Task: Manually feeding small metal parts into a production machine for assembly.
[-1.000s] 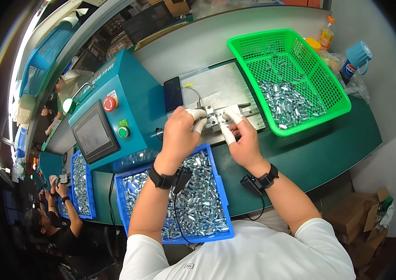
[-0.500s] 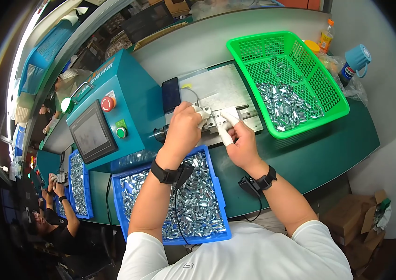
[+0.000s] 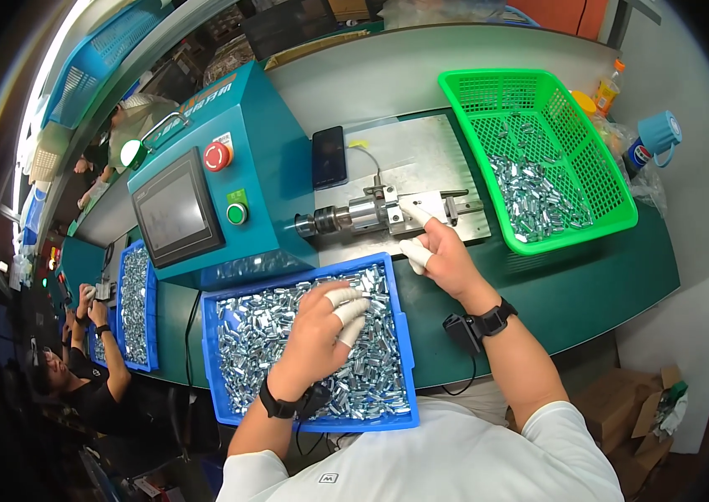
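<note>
Your left hand [image 3: 321,330] lies palm down in the blue tray [image 3: 400,335] just in front of you, its white-capped fingers [image 3: 346,311] spread and curled into the heap of small silvery metal parts [image 3: 262,343]; whether a piece is already pinched under them you cannot tell from this view, since the back of the hand hides it. Your right hand [image 3: 446,259] rests at the front edge of the metal fixture [image 3: 421,209] on the steel plate [image 3: 421,151], forefinger stretched out with its capped tip on the light block of the clamp, the other fingers loosely bent and holding nothing that shows. The parts look like short plated sleeves: stiff, light singly, smooth and probably slippery, so the rubber caps on your fingertips should help your grip. Taking one across its short sides between thumb and forefinger, not by its ends, seems the steadier hold, and lifting it clear of the heap before turning it should keep neighbours from dragging along. To the left of the fixture stands the teal machine [image 3: 262,167] with its dark screen [image 3: 172,213], a red button and a green one; a black phone [image 3: 328,156] lies behind the spindle. The green basket [image 3: 488,92] to your right holds more of the same parts. Further left, another person [image 3: 79,376] works at a second blue tray [image 3: 135,305].
</note>
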Action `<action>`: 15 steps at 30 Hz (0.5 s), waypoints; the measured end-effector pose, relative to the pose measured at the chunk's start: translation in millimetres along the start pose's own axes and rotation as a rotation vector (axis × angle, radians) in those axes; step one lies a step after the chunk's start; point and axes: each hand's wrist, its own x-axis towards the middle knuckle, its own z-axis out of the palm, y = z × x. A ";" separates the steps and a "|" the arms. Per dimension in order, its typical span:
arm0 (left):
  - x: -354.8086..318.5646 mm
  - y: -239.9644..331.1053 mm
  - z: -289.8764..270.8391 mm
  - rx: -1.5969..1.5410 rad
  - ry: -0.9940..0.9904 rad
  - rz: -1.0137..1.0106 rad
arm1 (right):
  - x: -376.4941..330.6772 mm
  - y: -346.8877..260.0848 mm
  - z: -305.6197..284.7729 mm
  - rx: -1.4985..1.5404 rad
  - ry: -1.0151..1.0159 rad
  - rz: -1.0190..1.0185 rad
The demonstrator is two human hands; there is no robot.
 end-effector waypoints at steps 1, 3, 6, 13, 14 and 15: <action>-10.0 -4.5 7.2 -0.025 -0.011 -0.028 | 0.2 -1.7 1.0 0.007 -0.033 0.020; -15.2 -8.5 16.4 -0.079 -0.031 -0.077 | 0.0 -0.5 0.2 0.001 -0.038 0.030; -18.8 -17.2 22.7 -0.087 -0.039 -0.093 | -0.4 -0.5 0.0 -0.008 -0.041 0.045; -20.8 -20.5 25.5 -0.086 -0.066 -0.102 | 0.2 -6.3 -1.8 -0.008 -0.092 0.067; -21.5 -20.6 26.1 -0.082 -0.074 -0.104 | 0.1 -5.8 -2.3 -0.008 -0.090 0.069; -21.8 -20.6 26.5 -0.077 -0.082 -0.105 | 0.2 -5.0 -2.7 -0.008 -0.092 0.063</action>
